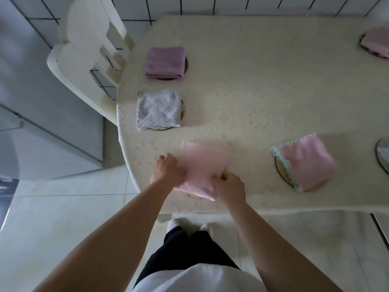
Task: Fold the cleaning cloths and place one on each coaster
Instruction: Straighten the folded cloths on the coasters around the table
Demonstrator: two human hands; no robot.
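Observation:
A light pink cloth [202,165], blurred by motion, lies folded near the table's front edge over a coaster [190,194] whose rim peeks out below it. My left hand [167,169] grips the cloth's left edge. My right hand [230,187] pinches its near right corner. Folded cloths sit on other coasters: a purple one [165,62] at the far left, a white quilted one [159,108] nearer, and a pink one with green trim [305,163] on a round coaster [281,171] to the right. Another pink cloth [376,42] lies at the far right edge.
The table [263,91] has a cream cloth cover. A white plastic chair [88,55] stands at its left side. A round coaster or plate [382,157] shows at the right edge. My feet and dark trousers are below, on the tiled floor.

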